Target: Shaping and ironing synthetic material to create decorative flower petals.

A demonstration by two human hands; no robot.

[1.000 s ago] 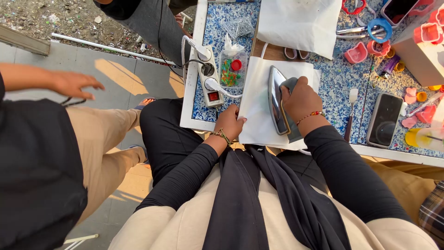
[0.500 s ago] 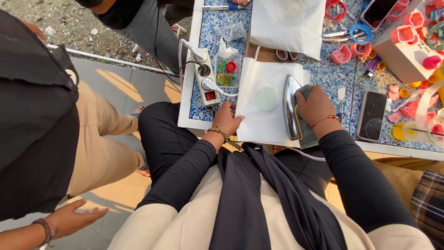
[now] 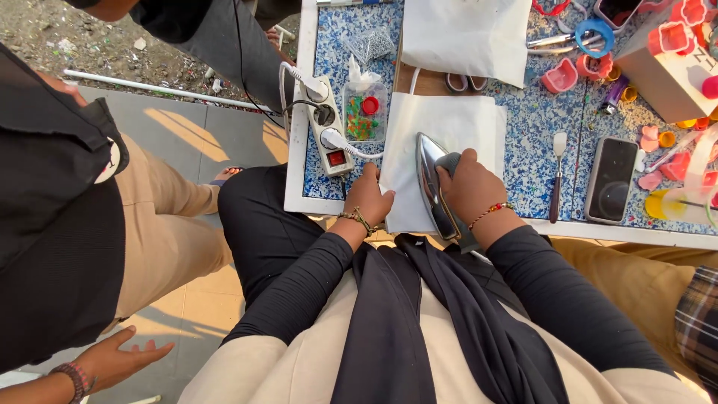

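Shifted slightly left since earlier, the silver metal clothes iron point(image 3: 432, 187) stays gripped by the right hand point(image 3: 471, 187); the left hand point(image 3: 368, 198) presses flat the white rectangular sheet point(image 3: 449, 127), whose far part looks unironed.

The iron point(image 3: 432, 183) has a polished metal body that shines like a mirror, with a dull dark handle under the right hand point(image 3: 470, 187). The white sheet point(image 3: 441, 150) beneath it looks like matt paper or thin cloth, smooth and uncreased; the left hand point(image 3: 368, 198) presses its edge. The tabletop point(image 3: 535, 142) is a speckled blue-and-white slab, smooth and faintly glossy. The power strip point(image 3: 329, 127) is glossy white plastic. The small tub point(image 3: 364, 111) is clear plastic. The phone point(image 3: 611, 178) shows glossy black glass. Both wrists carry beaded bracelets, and the sleeves are matt black knit.
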